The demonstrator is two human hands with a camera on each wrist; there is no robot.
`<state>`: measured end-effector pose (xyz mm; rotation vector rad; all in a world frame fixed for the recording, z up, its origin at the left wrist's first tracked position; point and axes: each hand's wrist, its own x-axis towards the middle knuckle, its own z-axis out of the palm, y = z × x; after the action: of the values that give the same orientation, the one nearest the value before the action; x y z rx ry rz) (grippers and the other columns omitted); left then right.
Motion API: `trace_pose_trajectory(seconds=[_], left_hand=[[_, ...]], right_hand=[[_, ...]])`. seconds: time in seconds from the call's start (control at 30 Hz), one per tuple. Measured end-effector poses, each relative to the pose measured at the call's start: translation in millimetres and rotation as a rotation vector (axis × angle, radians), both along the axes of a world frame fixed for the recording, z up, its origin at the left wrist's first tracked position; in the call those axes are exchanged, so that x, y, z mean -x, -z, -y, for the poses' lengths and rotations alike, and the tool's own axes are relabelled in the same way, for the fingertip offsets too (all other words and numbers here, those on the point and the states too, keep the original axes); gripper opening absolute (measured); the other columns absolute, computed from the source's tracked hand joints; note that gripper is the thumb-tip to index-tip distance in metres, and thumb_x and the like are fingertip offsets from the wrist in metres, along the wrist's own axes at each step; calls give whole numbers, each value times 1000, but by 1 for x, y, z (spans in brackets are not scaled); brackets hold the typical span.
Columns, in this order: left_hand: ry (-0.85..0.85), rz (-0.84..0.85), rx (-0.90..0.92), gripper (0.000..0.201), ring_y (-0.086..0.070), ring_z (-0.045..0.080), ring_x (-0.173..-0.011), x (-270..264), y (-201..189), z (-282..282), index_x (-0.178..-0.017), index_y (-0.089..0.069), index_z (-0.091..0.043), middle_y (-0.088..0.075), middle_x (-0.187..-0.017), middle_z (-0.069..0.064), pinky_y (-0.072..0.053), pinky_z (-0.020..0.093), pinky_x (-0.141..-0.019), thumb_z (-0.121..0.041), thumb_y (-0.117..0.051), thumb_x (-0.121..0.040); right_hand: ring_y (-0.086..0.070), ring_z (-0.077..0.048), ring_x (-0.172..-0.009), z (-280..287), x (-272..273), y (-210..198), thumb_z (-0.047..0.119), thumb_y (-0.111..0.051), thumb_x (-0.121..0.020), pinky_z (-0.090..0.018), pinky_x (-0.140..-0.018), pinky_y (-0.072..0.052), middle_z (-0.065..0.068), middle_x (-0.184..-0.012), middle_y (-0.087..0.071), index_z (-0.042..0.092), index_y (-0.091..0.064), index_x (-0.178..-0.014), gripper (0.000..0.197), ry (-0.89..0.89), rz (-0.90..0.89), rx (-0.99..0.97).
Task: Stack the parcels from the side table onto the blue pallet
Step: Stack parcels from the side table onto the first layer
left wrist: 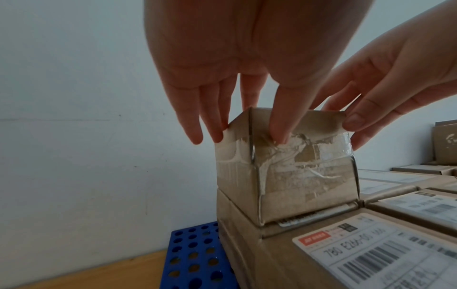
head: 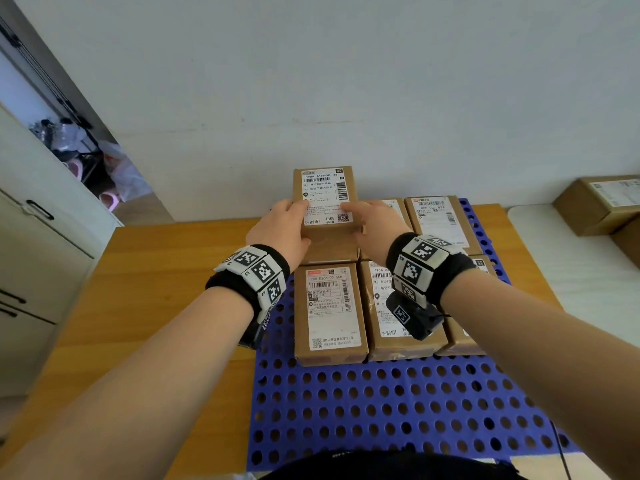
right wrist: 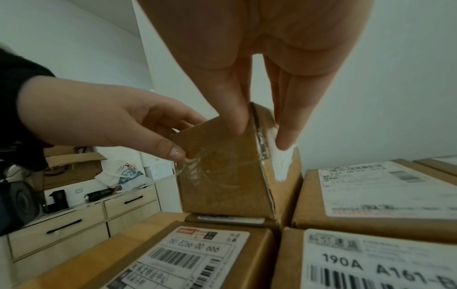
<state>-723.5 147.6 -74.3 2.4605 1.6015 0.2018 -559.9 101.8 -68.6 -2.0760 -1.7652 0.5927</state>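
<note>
1. Parcel (head: 325, 199), a brown carton with a white label, sits on a lower carton at the back-left of the pallet (head: 381, 410); the lower carton is almost wholly hidden beneath it, only a label edge peeking out in the wrist views.
2. Most of the parcel's near end is covered by both hands in the head view, and its far end cannot be seen at all.
3. Left hand (head: 280, 230) clasps the parcel's left side, thumb on the near taped face and fingers (left wrist: 212, 125) reaching down its left edge.
4. Right hand (head: 374, 226) clasps the right side the same way, thumb on the near face, fingers down the right flank; both arms stretch forward toward 12 o'clock.
5. Other cartons (head: 329, 313) lie flat in rows on the pallet at 5 o'clock of the parcel, packed edge to edge; the right wrist band hides part of two of them.
6. Bare perforated pallet lies open toward 6 o'clock, and the wooden table (head: 156, 271) shows at 9 o'clock.
7. More cartons (head: 595, 206) sit on a white surface at 3 o'clock, cut off by the frame edge.
</note>
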Motion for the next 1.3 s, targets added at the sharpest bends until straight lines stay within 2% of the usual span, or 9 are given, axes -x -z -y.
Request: trace_pose_trajectory(seconds=[0.13, 0.27, 0.4, 0.47, 0.63, 0.73, 0.87, 1.1, 1.3], left_hand=[[47, -9, -30, 64, -41, 23, -129, -2, -4, 3, -145, -30, -21, -36, -146, 4, -47, 38, -96, -30, -60, -89], [122, -1, -69, 59, -38, 23, -131, -13, -14, 9, -144, -33, -20, -36, -147, 5, -43, 38, -101, -28, -58, -90], [238, -12, -93, 47, -42, 22, -127, -32, -22, 19, -139, -42, -19, -44, -140, 4, -44, 37, -98, -23, -52, -93], [298, -18, -94, 42, -46, 22, -123, -45, -25, 27, -135, -48, -19, -48, -135, 3, -46, 37, -93, -21, -51, -93], [416, -83, -75, 40, -46, 24, -124, -89, -37, 51, -134, -48, -18, -46, -138, 3, -46, 40, -96, -24, -51, -94], [477, -85, -89, 37, -50, 24, -120, -124, -42, 74, -130, -52, -19, -49, -136, 4, -46, 43, -96, -22, -50, -94], [546, -53, -56, 37, -48, 26, -122, -187, -48, 115, -130, -53, -19, -49, -135, 6, -43, 43, -99, -21, -51, -93], [629, -53, -25, 42, -46, 25, -126, -313, -50, 206, -136, -47, -21, -45, -139, 5, -42, 42, -101, -28, -51, -95], [726, -70, -4, 45, -47, 25, -125, -400, -48, 255, -138, -44, -22, -45, -140, 4, -42, 42, -101, -32, -50, -95]], right_hand=[[-46, -26, -123, 4, -3, -6, 0, -44, -90, -30, -97, -41, -10, -140, -40, 24, -33, -143, 60, 20, 13, 17], [-49, -26, -117, 16, -9, -14, 4, -48, -90, -28, -88, -41, -10, -137, -43, 24, -35, -141, 56, 65, 31, 2], [-51, -24, -115, 36, -23, -22, 8, -50, -90, -26, -83, -41, -8, -135, -47, 19, -40, -136, 49, 159, 64, 19], [-53, -23, -113, 51, -32, -26, 11, -51, -89, -28, -85, -43, -7, -132, -50, 18, -44, -132, 44, 217, 72, 16], [-55, -22, -111, 99, -66, -34, 18, -51, -91, -32, -90, -46, -4, -127, -54, 19, -51, -126, 35, 346, 80, 25], [-56, -22, -107, 129, -98, -38, 22, -52, -90, -30, -86, -45, -4, -123, -57, 18, -56, -120, 31, 398, 98, 27], [-55, -25, -110, 177, -150, -46, 20, -52, -89, -31, -88, -44, -7, -121, -59, 15, -58, -116, 28, 467, 107, 10], [-53, -22, -113, 289, -261, -56, 26, -52, -91, -33, -93, -45, -3, -123, -59, 18, -58, -118, 29, 560, 163, 23], [-53, -23, -114, 352, -333, -54, 25, -53, -91, -33, -94, -44, -6, -126, -57, 17, -57, -121, 31, 673, 105, 55]])
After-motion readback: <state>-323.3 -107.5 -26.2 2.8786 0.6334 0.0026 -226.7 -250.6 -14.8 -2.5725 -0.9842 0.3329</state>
